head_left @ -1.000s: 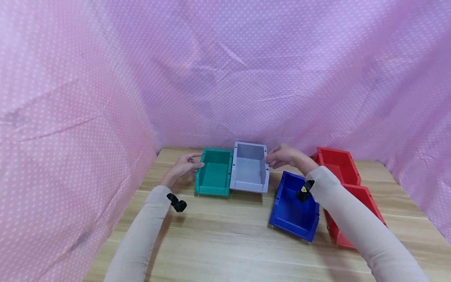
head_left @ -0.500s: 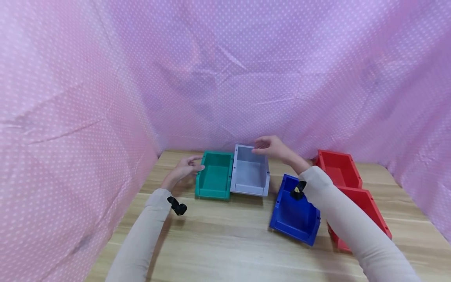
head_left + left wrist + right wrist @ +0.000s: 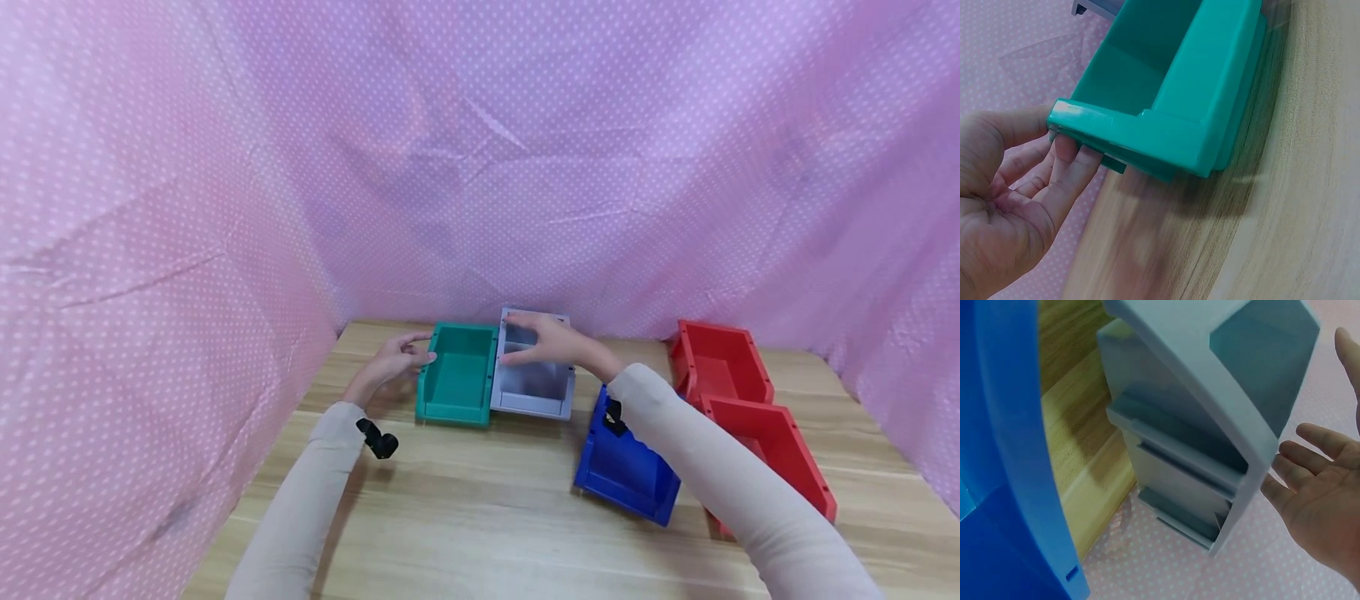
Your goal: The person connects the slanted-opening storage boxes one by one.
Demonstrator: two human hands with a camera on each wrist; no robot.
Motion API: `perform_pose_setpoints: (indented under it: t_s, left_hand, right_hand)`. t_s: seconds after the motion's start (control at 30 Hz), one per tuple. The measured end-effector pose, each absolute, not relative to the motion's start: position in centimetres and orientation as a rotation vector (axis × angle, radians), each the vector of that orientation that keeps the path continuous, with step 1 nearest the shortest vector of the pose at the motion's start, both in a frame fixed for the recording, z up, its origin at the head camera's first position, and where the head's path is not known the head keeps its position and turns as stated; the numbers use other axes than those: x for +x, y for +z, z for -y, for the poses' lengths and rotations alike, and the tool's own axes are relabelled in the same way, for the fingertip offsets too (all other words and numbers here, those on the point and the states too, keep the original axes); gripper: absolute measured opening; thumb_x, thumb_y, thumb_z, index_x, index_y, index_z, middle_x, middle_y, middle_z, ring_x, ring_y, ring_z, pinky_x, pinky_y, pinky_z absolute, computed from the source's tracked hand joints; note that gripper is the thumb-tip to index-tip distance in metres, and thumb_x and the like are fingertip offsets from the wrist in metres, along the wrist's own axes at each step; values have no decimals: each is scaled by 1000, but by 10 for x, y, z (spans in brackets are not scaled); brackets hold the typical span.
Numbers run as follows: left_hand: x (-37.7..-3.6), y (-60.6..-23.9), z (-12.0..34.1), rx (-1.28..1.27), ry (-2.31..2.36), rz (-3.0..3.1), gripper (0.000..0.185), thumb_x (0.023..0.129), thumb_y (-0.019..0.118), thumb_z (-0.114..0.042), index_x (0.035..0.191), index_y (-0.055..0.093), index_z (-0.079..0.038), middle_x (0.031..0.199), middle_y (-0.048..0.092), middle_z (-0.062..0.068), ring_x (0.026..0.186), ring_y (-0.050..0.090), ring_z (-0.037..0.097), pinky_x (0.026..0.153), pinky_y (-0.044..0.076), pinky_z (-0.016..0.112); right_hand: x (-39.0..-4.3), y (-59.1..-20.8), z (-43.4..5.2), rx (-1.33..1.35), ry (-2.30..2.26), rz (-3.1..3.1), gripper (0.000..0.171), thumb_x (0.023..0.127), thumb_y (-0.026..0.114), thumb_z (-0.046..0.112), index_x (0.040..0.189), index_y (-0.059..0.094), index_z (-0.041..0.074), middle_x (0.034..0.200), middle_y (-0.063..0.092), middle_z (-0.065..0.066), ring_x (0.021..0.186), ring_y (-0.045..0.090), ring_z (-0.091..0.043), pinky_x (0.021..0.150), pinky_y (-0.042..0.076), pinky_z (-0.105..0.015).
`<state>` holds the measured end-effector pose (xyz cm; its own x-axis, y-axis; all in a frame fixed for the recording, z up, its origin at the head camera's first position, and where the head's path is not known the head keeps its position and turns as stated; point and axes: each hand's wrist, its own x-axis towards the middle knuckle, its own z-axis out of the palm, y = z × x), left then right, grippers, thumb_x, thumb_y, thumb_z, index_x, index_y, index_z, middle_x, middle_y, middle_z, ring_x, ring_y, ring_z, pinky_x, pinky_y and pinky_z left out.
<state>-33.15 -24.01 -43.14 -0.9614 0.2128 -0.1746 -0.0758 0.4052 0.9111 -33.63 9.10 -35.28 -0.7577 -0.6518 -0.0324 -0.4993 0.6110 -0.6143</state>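
My left hand (image 3: 395, 359) holds the near-side wall of a green plastic storage bin (image 3: 454, 407) at its left. In the left wrist view the thumb lies against the rim of the bin and fingers (image 3: 1075, 178) reach beneath it. A grey storage bin (image 3: 531, 405) stands right beside the green one, set slightly further back. Over the grey bin is my right hand (image 3: 553, 340), thumb and fingers spread apart with nothing between them. The right wrist view has this hand (image 3: 1329, 494) beside the ribbed side of the grey bin (image 3: 1166, 440); whether they touch I cannot tell.
A blue bin (image 3: 626, 471) sits at an angle under the right forearm, partly covered by it. Two red bins (image 3: 720, 358) stand at the right, one before the other. Pink dotted cloth (image 3: 480, 208) surrounds the wooden table (image 3: 480, 508).
My right hand has let go of the grey bin's right side, lifted, and moved left over the bin with its fingers spreading. My left hand stays at the green bin.
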Motion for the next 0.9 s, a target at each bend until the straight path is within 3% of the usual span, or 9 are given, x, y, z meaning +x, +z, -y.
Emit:
perform_pose_setpoints:
  t_s: [0.17,0.47,0.9]
  left_hand:
    - [-333,-430,239,86,1578,-2384,63,102,65,-22,157,38,-10,123,62,16,112,66,29,100,57,43]
    - [-335,-432,238,96,1611,-2369,64,101,65,-21,158,37,-10,132,61,24,118,64,35,104,55,48]
    - [-333,-434,240,165,1566,-2421,60,102,64,-22,157,40,-12,128,62,21,118,64,33,103,55,46]
  right_hand:
    - [-337,-355,-88,-938,-804,-2583,86,91,76,41,159,35,9,168,27,-14,155,27,-34,124,30,-55]
    - [-340,-359,-85,-946,-744,-2645,90,87,80,46,158,38,9,168,27,-13,152,34,-34,121,36,-54]
    - [-341,-358,-81,-948,-755,-2668,89,83,84,43,154,44,8,161,41,-15,148,40,-33,119,39,-51]
